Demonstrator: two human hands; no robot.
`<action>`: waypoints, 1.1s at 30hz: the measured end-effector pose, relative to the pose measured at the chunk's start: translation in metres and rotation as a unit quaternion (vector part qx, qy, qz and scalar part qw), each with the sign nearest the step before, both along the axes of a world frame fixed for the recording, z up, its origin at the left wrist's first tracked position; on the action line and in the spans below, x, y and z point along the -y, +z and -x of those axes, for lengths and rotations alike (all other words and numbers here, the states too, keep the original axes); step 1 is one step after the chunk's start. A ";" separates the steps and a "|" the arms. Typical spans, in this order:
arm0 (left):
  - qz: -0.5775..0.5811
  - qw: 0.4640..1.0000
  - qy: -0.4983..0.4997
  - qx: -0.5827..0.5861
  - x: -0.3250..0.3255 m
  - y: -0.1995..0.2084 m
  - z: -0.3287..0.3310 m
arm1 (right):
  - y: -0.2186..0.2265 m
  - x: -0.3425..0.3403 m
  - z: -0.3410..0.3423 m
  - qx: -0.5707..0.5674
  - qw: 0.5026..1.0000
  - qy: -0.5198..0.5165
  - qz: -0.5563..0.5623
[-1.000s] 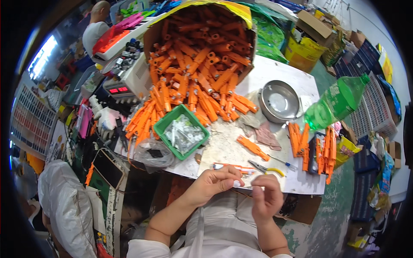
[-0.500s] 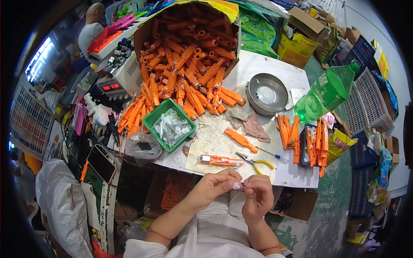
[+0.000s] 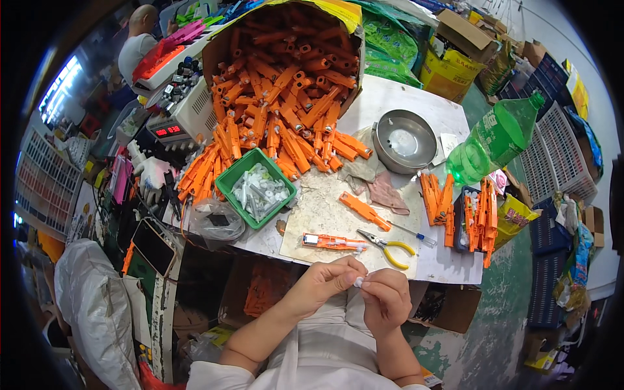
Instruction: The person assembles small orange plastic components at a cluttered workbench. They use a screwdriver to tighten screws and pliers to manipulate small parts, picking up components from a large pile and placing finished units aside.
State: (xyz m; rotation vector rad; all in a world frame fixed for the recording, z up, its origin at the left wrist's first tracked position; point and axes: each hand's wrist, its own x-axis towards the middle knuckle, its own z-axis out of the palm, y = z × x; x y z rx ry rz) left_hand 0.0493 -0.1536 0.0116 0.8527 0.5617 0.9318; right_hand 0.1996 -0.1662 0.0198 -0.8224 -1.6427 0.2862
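Just off the table's front edge, my two hands meet fingertip to fingertip. My left hand (image 3: pixel 327 284) pinches a small white plastic part (image 3: pixel 358 281), and my right hand (image 3: pixel 386 296) has its fingers closed at the part's other side. Most of the part is hidden by the fingers. Right in front of them on the table lie an opened orange casing (image 3: pixel 333 242) with parts inside it and yellow-handled pliers (image 3: pixel 387 248). A second orange casing (image 3: pixel 365 211) and a screwdriver (image 3: pixel 416 234) rest just behind.
A large box spills a heap of orange casings (image 3: pixel 279 117) over the back. Nearer are a green basket (image 3: pixel 255 224) of clear plastic parts, a metal bowl (image 3: pixel 404 142) and a green bottle (image 3: pixel 494 140). Grouped orange casings (image 3: pixel 480 218) stand at right. A person (image 3: pixel 138 45) is far left.
My right hand has shifted slightly left, its fingers curling closer in over the white part. The left hand stays almost in place.
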 end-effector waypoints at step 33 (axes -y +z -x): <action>-0.392 0.620 0.289 -0.616 0.011 -0.046 0.061 | -0.026 -0.086 0.031 0.214 0.952 0.101 0.197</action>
